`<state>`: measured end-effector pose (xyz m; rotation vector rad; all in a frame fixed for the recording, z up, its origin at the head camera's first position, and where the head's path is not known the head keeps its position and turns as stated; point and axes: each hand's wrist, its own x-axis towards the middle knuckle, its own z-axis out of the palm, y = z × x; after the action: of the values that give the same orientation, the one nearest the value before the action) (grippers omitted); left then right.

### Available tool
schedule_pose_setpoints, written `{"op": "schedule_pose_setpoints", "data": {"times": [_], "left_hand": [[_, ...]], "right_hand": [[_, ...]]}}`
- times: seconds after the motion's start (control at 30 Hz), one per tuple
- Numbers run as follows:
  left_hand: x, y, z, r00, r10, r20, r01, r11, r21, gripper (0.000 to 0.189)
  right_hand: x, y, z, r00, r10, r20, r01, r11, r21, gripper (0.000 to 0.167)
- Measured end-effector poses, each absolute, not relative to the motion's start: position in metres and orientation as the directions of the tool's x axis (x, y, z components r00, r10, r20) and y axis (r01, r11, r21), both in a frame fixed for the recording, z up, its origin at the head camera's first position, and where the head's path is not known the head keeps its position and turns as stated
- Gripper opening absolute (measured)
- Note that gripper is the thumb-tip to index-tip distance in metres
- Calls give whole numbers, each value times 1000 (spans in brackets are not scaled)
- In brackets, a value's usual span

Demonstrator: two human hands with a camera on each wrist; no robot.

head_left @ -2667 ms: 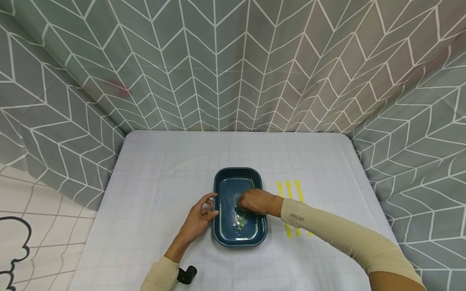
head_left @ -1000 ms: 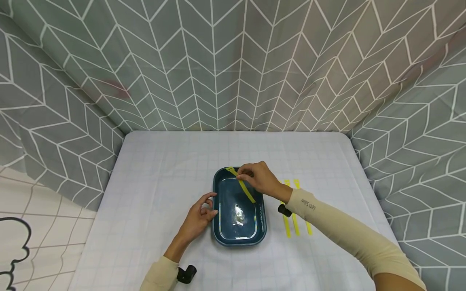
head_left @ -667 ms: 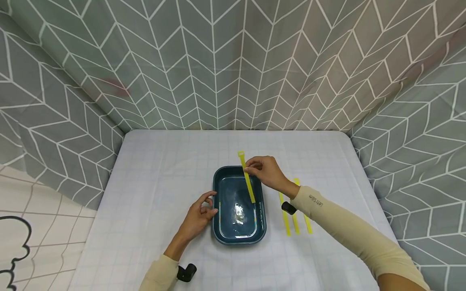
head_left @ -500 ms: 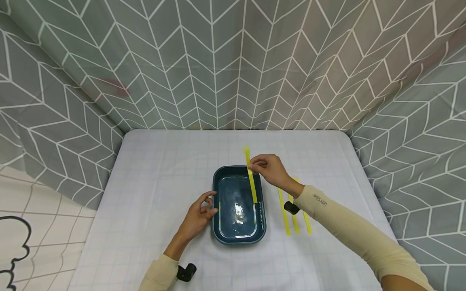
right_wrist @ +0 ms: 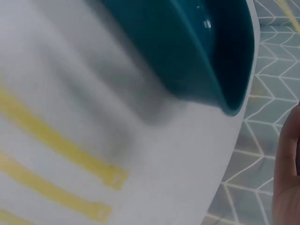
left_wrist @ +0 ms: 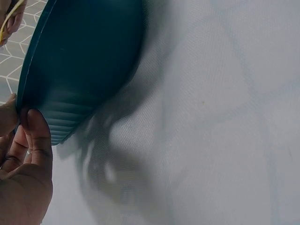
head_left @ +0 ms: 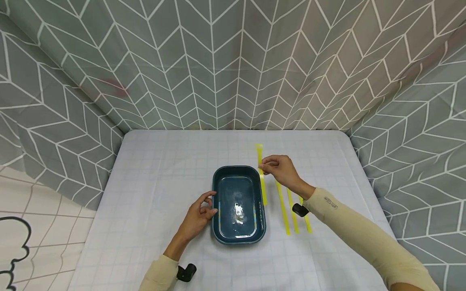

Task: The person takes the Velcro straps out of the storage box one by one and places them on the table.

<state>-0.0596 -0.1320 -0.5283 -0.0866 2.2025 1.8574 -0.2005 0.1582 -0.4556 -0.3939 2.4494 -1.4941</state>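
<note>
A dark teal rectangular dish (head_left: 238, 238) with rounded corners and a glossy inside sits mid-table. My left hand (head_left: 198, 216) holds its left rim; the left wrist view shows fingers (left_wrist: 37, 131) against the outer wall and at the rim. Beyond the dish's far right corner, my right hand (head_left: 282, 169) pinches a flat yellow cable tie (head_left: 259, 153) by its middle. The tie's wide head points away from me and its tail hangs along the dish's right side. In the right wrist view, only part of my right hand (right_wrist: 288, 164) shows at the edge.
Several yellow cable ties (head_left: 283, 214) lie side by side right of the dish, their upper ends partly behind my right wrist; slotted heads (right_wrist: 112, 178) show in the right wrist view. A white cloth covers the table (head_left: 164, 161). Grey patterned curtains (head_left: 233, 81) hang around it.
My right hand has come up out of the dish with a cable tie, swung it upright and carried it right, past the rim. The left hand stays at the left rim.
</note>
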Motion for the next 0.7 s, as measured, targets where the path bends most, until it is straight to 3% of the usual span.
{"op": "schedule_pose_setpoints", "data": {"times": [0.43,0.7], "left_hand": [[-59,-133,-529,-967,120,-226,-203,183,962,54],[-60,-133,-529,-967,122,-224,-200,184,962,54]], "right_hand": [[-189,198,-481,-953,-259,-160,25,457,-889,25],[-171,199,-506,-942,-257,-217,67,490,-869,21]]}}
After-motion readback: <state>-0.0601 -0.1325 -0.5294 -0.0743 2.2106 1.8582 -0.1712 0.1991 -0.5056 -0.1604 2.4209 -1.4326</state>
